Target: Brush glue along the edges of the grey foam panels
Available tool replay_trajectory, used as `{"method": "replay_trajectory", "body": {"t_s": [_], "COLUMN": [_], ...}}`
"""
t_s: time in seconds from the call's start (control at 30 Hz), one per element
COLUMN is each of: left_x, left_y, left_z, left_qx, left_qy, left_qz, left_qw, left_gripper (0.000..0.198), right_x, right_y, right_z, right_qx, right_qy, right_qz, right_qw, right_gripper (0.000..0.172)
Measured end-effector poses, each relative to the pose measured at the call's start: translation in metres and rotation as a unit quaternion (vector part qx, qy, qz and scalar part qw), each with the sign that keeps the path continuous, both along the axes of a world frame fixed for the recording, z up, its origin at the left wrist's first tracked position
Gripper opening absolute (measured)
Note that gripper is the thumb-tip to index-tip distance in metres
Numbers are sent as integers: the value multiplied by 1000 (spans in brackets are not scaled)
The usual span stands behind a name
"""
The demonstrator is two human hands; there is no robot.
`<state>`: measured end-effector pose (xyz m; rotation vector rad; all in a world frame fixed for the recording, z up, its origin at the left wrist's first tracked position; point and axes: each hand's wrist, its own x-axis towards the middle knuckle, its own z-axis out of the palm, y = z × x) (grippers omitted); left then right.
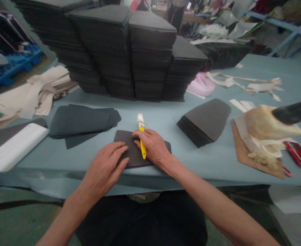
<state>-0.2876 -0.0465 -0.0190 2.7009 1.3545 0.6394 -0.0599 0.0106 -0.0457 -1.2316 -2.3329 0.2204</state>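
Observation:
In front of me a dark grey sheet piece (133,155) lies flat near the table's front edge. My right hand (153,145) rests on its right part, fingers curled round a paintbrush (143,147) with a yellow handle; the white-coated bristles point away from me. My left hand (112,160) lies on the sheet's left side, fingers stretched out and holding nothing. Left of it is a fanned pile of dark pieces (82,119). To the right sits a neat stack of similar pieces (206,119).
Tall stacks of dark sheets (150,58) stand along the back. A stained yellowish container (265,119) with a black handle is at the right, near a red phone (297,153). Pale fabric strips (35,92) and a white board (17,147) lie left.

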Motion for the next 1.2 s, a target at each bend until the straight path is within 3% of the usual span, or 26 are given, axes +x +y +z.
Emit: {"method": "replay_trajectory", "body": {"t_s": [0.23, 0.4, 0.6, 0.87, 1.07, 1.2], "left_x": [43, 54, 48, 36, 38, 34], "left_y": [43, 48, 42, 34, 32, 34], "left_z": [-14, -12, -11, -19, -19, -24], "left_qx": [-53, -97, -112, -88, -84, -76], "left_qy": [40, 82, 97, 92, 99, 79], "left_qz": [-14, -35, -2, 108, 118, 106], "left_qw": [998, 991, 989, 986, 985, 988], "left_gripper": [49, 55, 64, 76, 72, 69], "right_x": [4, 6, 5, 4, 6, 1], "right_y": [-3, -2, -3, -4, -5, -16], "right_z": [-11, -17, -9, -3, 7, 12], "right_qx": [17, 17, -23, -55, -16, -27], "right_qy": [46, 106, 102, 95, 87, 54], "right_qz": [-21, -11, -30, -50, 38, 91], "right_qw": [999, 994, 994, 993, 995, 994], "right_gripper": [38, 33, 35, 37, 20, 28]}}
